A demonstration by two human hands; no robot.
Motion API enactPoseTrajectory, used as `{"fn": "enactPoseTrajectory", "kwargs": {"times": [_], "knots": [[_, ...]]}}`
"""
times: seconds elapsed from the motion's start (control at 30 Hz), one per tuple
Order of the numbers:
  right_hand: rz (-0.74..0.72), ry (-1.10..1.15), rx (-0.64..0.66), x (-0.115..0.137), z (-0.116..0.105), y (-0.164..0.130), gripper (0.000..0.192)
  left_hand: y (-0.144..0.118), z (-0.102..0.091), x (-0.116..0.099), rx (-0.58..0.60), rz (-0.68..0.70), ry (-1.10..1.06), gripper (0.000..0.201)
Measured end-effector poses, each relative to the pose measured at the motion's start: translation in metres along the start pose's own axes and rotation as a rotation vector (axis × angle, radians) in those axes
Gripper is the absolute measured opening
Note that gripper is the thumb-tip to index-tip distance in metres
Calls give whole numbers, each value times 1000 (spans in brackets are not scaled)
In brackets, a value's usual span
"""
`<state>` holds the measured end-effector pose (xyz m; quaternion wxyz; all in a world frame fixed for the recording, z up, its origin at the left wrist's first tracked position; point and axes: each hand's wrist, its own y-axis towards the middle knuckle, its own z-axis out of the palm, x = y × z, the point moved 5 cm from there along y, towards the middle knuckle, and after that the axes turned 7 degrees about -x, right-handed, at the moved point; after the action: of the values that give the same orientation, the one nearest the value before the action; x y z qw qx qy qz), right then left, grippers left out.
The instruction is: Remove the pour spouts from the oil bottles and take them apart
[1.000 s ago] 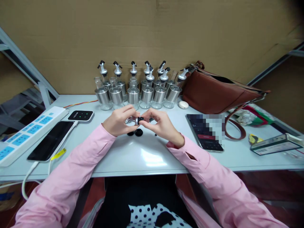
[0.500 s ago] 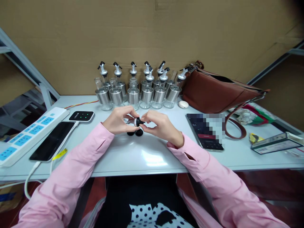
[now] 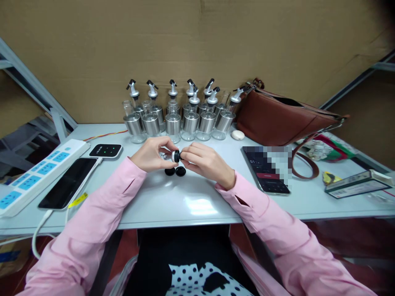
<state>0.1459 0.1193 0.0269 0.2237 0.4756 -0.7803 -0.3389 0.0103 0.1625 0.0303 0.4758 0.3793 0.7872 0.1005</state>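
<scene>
In front of me, my left hand (image 3: 152,154) grips a pour spout (image 3: 175,156) between thumb and fingers. The spout lies sideways, its silver collar and black stopper part pointing right. My right hand (image 3: 207,161) pinches the black end from the right, with its fingertips partly hidden. Just below, two round black caps (image 3: 180,171) lie side by side on the white table (image 3: 173,209). Behind my hands stand several glass bottles (image 3: 173,124) with steel sleeves; many carry silver spouts with black levers, while some front-left ones have bare necks.
To the left are a power strip (image 3: 43,172), a black phone (image 3: 68,183) and a small black device (image 3: 105,151). To the right lie a white oval case (image 3: 238,135), another phone (image 3: 267,170), a brown bag (image 3: 284,113) and a narrow box (image 3: 358,183). Cardboard (image 3: 197,45) stands behind.
My right fingers have closed further over the black end of the spout, covering its tip. Both hands have shifted slightly left, uncovering more of the black caps.
</scene>
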Motion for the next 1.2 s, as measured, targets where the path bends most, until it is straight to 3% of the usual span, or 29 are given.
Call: {"fn": "enactPoseTrajectory", "kwargs": {"times": [0.1,0.2,0.3,0.37,0.43,0.57,0.87,1.2], "knots": [[170,156,-114,-13,-6,-3,5,0,2,-6,-80,185,124,22],[535,466,-201,-37,-8,-11,24,-5,10,-14,-160,389,300,17],[795,787,-111,-47,3,-17,31,-10,19,-20,-201,497,442,14],[841,911,-6,-43,12,-18,32,-13,24,-23,-215,544,507,11],[859,958,15,-40,17,-19,29,-15,25,-25,-220,582,554,9],[837,904,-68,-36,15,-18,25,-14,21,-21,-178,573,555,8],[484,401,11,-23,-4,-7,6,-11,16,-15,-68,465,404,10],[264,223,-71,-12,-6,-3,3,-9,7,-16,-101,447,344,19]]}}
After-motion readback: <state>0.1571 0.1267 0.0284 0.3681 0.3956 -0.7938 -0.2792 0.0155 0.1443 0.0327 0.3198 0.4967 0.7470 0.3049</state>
